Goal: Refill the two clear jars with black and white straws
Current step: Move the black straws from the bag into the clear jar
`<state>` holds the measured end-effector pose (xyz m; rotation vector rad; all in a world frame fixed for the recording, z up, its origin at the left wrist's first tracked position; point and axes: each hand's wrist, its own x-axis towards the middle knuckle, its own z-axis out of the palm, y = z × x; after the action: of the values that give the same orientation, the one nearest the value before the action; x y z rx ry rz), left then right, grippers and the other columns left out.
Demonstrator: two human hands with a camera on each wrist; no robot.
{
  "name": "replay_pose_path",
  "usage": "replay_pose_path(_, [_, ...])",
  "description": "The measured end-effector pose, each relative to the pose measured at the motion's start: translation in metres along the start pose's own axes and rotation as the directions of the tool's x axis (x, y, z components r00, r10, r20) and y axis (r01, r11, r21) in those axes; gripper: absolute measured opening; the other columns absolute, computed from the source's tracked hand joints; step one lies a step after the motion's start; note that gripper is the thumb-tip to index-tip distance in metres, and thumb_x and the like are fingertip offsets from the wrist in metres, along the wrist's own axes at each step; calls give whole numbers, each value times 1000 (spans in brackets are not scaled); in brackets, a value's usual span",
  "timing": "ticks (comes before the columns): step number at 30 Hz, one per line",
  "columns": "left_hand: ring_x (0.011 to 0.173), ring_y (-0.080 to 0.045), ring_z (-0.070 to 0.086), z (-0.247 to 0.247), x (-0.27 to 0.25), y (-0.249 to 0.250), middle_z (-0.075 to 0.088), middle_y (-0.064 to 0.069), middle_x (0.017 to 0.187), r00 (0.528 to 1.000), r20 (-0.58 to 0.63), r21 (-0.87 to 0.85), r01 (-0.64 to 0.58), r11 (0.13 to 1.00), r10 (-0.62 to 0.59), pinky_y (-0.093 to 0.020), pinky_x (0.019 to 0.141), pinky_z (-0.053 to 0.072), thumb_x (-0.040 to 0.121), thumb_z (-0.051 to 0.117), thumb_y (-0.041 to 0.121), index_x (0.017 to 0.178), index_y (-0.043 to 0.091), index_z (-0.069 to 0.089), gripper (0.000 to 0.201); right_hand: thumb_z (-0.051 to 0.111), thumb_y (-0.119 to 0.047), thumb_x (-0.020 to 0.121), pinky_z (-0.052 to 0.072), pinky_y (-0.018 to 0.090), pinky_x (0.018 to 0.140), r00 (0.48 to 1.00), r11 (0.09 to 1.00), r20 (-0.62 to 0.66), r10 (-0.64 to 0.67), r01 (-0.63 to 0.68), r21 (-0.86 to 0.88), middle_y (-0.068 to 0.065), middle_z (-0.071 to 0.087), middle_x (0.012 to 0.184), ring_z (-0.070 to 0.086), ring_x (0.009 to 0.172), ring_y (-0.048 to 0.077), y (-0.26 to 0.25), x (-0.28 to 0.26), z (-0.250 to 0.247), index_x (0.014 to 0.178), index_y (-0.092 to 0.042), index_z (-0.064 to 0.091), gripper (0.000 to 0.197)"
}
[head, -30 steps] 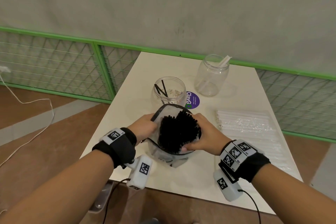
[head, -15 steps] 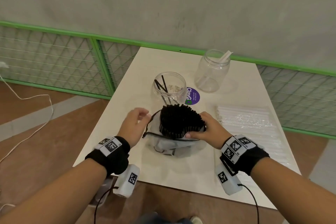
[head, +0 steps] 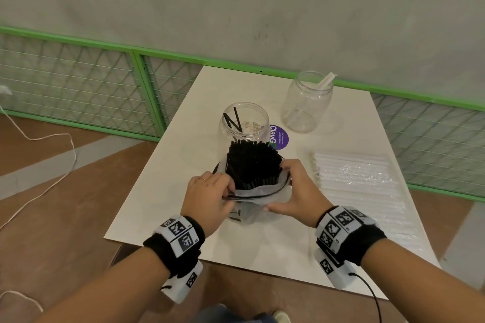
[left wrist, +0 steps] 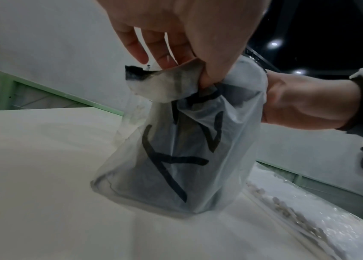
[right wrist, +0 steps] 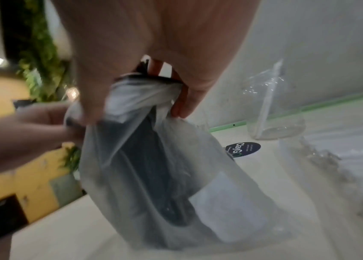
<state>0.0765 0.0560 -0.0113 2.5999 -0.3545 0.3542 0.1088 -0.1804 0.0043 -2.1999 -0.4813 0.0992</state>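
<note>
At the near middle of the white table [head: 162, 220], both hands grip the rim of a translucent plastic bag [head: 252, 207] that stands on the tabletop. The left hand [head: 207, 196] pinches the bag's left edge with curled fingers, and the left wrist view shows the film bunched under its fingertips [left wrist: 165, 58]. The right hand [head: 296, 191] holds the right edge, thumb along the near side and fingers over the rim beside the bundle. A dense bundle of black straws [head: 253, 162] stands upright in the bag, its tops well above the rolled-down rim. Compared with half a second ago, the left hand has closed on the bag instead of hovering beside it, and more of the bundle is exposed. To the right lies a flat pack of white straws [head: 351, 173], sealed in clear wrap. Just behind the bag stands a clear jar [head: 245, 123] holding a few black straws, with a purple round sticker [head: 280, 136] beside it. Farther back to the right stands a second clear jar [head: 307, 102] holding a couple of white straws.
</note>
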Motion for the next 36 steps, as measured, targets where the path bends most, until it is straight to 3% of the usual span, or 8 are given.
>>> replay_pose_path(4, [88, -15, 49, 1, -6, 5, 52, 13, 91, 995, -55, -30, -82, 996, 81, -31, 75, 33, 69, 54, 31, 86, 31, 54, 17, 80, -20, 64, 47, 22, 81, 989, 970, -98, -112, 87, -226, 1, 41, 113, 48, 98, 19, 0, 0, 8, 103, -8, 52, 49])
replay_pose_path(8, [92, -11, 43, 3, -6, 15, 52, 13, 92, 997, -58, 39, -55, 998, 57, -30, 77, 26, 60, 63, 62, 91, 29, 49, 47, 77, -16, 66, 53, 35, 75, 983, 963, -147, -111, 70, -260, 2, 42, 113, 51, 95, 20, 1, 0, 15, 90, -8, 57, 32])
replay_pose_path(11, [83, -14, 43, 12, 0, 21, 48, 13, 83, 996, -79, 52, 46, 998, -42, -29, 74, 22, 54, 60, 62, 86, 28, 43, 50, 77, -16, 69, 51, 31, 72, 978, 975, -169, -121, 85, -206, -4, 40, 108, 48, 87, 13, -2, 3, 19, 86, -8, 57, 27])
replay_pose_path(19, [65, -15, 36, 18, 1, 15, 32, 17, 59, 984, -113, 9, 139, 990, -137, -32, 69, 26, 55, 65, 17, 66, 29, 38, 31, 63, -37, 70, 41, 12, 77, 970, 980, -161, -180, 162, -119, 0, 47, 102, 49, 90, 14, -4, -4, 10, 84, -19, 45, 29])
replay_pose_path(28, [79, -12, 41, 17, -14, -12, 46, 15, 78, 997, -79, 13, 21, 1000, -20, -27, 75, 25, 59, 64, 18, 78, 31, 45, 30, 64, -51, 76, 29, 1, 92, 993, 982, -24, -115, 110, -155, -1, 46, 115, 46, 105, 6, 8, -13, 14, 95, -10, 59, 45])
replay_pose_path(32, [73, -14, 43, 12, -12, -14, 49, 12, 71, 997, -68, 50, 33, 998, -29, -31, 70, 33, 63, 53, 30, 70, 26, 50, 8, 68, -37, 82, 28, 0, 90, 997, 984, -22, -76, 71, -165, 1, 48, 114, 50, 104, 11, 14, -10, 20, 84, -9, 60, 29])
replay_pose_path(34, [73, -18, 50, 10, -12, -12, 53, 11, 72, 999, -40, 95, 23, 995, -20, -34, 73, 37, 66, 46, 36, 71, 26, 57, 16, 70, -29, 81, 29, 0, 89, 998, 986, -19, -66, 62, -156, 3, 48, 114, 50, 103, 12, 16, -8, 22, 79, -8, 61, 23])
replay_pose_path(36, [78, -19, 54, 8, -15, -10, 57, 11, 77, 1000, -16, 98, 21, 995, -20, -35, 78, 36, 69, 49, 45, 76, 27, 64, 24, 66, -41, 80, 31, 4, 89, 998, 987, -22, -63, 59, -152, 1, 47, 114, 49, 103, 9, 16, -8, 23, 77, -7, 63, 34])
